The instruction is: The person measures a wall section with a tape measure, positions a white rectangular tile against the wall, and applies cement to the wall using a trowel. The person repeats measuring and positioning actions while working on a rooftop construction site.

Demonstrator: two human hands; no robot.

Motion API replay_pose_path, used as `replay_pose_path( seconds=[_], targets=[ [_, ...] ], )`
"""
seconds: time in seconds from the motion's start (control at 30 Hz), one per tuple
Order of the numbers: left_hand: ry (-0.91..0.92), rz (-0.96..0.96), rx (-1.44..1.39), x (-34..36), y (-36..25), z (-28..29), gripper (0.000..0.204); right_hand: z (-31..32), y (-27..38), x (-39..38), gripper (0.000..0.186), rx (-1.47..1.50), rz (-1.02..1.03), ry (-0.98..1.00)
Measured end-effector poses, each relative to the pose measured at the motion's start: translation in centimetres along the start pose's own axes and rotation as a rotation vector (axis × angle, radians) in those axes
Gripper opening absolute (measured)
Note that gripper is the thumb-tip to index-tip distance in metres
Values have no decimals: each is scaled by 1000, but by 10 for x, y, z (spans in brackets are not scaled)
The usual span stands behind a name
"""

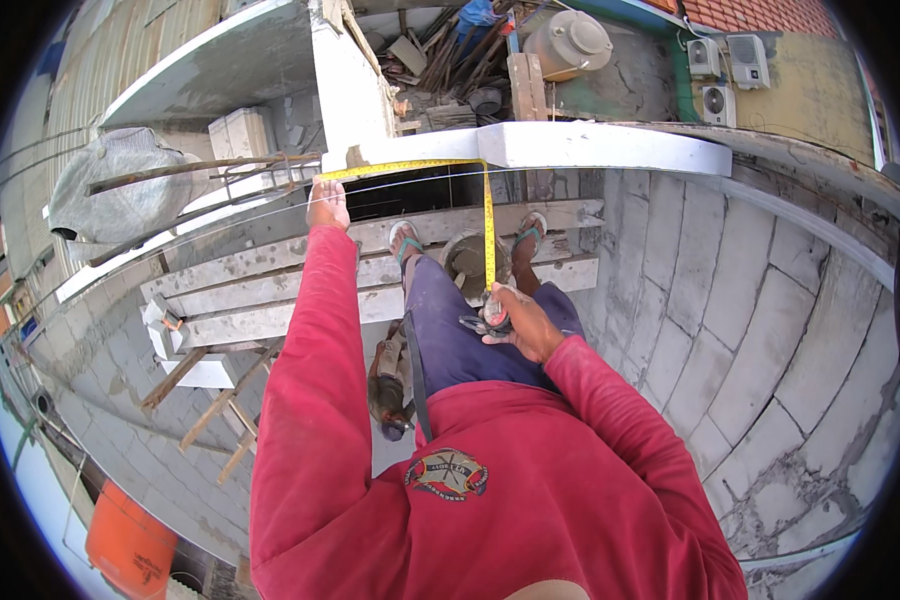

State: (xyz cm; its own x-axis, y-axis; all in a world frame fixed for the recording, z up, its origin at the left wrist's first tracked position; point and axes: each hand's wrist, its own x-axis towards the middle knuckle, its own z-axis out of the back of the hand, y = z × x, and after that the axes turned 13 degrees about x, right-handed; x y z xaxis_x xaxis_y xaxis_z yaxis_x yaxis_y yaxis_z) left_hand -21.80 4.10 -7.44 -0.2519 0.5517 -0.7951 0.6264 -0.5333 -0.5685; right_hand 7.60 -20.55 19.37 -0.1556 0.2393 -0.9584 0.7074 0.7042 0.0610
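A yellow tape measure (489,220) runs along the near face of the white block course (610,148), then bends sharply down toward me. My left hand (328,204), arm stretched out, pinches the tape's end at the left end of the blocks. Closed around the tape's case in front of my thighs is my right hand (526,322); the fingers partly hide the case, and a grey metal piece shows beside it. A thin taut string (390,184) crosses just on my side of the blocks. Between my sandalled feet sits a round bucket (467,262) of grey mortar.
I stand on wooden planks (270,295) high above a lower level, where another person (390,390) shows. A grey block wall (730,300) rises at right. Bare rods (200,172) and a pale sack (110,195) lie at left. An orange tank (130,540) stands lower left.
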Motion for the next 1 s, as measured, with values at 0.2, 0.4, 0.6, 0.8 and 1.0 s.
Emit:
replay_pose_path(
  seconds=[0.2,0.4,0.6,0.8,1.0],
  targets=[
    [7,-7,-8,-2,1,-1,45,-4,2,0,28,17,13,2],
    [4,-8,-8,-3,0,-4,42,-2,6,1,31,24,19,22],
    [6,-17,1,-1,1,-5,41,-8,10,-1,30,12,24,5],
    [25,-15,-60,-3,1,-1,42,-16,12,-9,27,-23,-6,-2],
    [19,-45,-107,-34,-7,-24,45,-12,4,-18,30,-36,27,-15]
  ],
)
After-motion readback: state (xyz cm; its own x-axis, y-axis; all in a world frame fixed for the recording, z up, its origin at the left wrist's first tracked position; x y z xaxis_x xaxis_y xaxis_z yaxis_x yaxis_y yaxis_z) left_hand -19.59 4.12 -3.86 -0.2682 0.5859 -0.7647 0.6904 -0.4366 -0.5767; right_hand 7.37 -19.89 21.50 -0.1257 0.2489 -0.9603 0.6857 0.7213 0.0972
